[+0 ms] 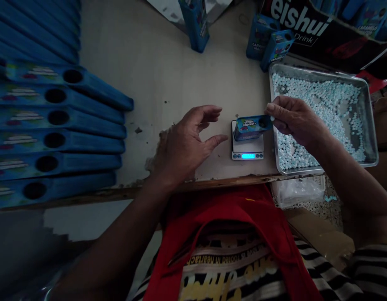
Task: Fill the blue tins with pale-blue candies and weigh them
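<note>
A small blue candy box (252,125) with printed lettering and a dark round hole is on a compact digital scale (247,151), whose display glows blue. My right hand (295,119) is at the box's right end, thumb and fingers pinched together. A pale candy piece (272,118) shows at those fingertips; whether they also grip the box I cannot tell. To the left of the scale, my left hand (193,140) hangs open, thumb and fingers apart, holding nothing. Beneath my right hand and wrist is a metal tray (373,138) of small pale-blue candies (321,108).
Long rows of blue boxes (58,117) fill the table's left side. One blue box (198,31) stands at the back, and two blue boxes (276,48) are beside a black printed carton (306,29) holding more. A plastic bag (298,192) lies below the wooden table edge (224,183).
</note>
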`<state>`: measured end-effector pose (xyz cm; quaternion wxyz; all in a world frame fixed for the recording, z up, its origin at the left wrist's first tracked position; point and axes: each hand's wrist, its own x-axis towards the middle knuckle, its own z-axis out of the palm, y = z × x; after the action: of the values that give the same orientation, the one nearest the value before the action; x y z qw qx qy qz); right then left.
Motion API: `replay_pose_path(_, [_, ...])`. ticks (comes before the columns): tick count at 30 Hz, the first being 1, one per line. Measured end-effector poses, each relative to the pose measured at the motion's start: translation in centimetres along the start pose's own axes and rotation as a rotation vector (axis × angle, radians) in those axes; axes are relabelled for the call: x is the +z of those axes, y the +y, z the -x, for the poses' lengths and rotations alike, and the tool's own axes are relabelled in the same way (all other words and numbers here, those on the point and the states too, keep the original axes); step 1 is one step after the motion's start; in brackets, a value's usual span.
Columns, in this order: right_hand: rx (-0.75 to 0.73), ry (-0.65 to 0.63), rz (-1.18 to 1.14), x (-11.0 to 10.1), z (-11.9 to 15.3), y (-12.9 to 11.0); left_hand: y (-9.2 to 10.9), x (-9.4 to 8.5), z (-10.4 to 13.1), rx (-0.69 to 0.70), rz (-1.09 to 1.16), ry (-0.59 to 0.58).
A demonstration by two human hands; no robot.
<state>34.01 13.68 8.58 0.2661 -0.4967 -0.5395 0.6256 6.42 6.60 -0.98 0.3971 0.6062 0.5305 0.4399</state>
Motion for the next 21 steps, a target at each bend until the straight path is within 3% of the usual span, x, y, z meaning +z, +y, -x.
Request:
replay_pose_path(8, [0.028,0.084,-0.056,0.7,-0.4,0.7,2.6,0.7,-0.9,0.139,-0.156,-0.023])
replay_pose_path(12, [0.063,0.088,-0.169,-0.9,-0.9,0.3,4.3,1.5,-1.9,0.234,-0.278,-0.038])
replay_pose_path(14, [0.088,0.09,-0.244,-2.4,-1.3,-0.2,5.4,2.7,-2.7,0.301,-0.383,-0.117])
replay_pose_path(18, [0.074,0.081,-0.256,-4.9,-3.7,-1.0,7.8,4.5,-5.1,0.333,-0.659,-0.415])
replay_pose_path(21, [-0.032,0.051,-0.146,-4.6,-7.7,-1.6,9.1,1.8,-8.4,0.277,-0.824,-0.423])
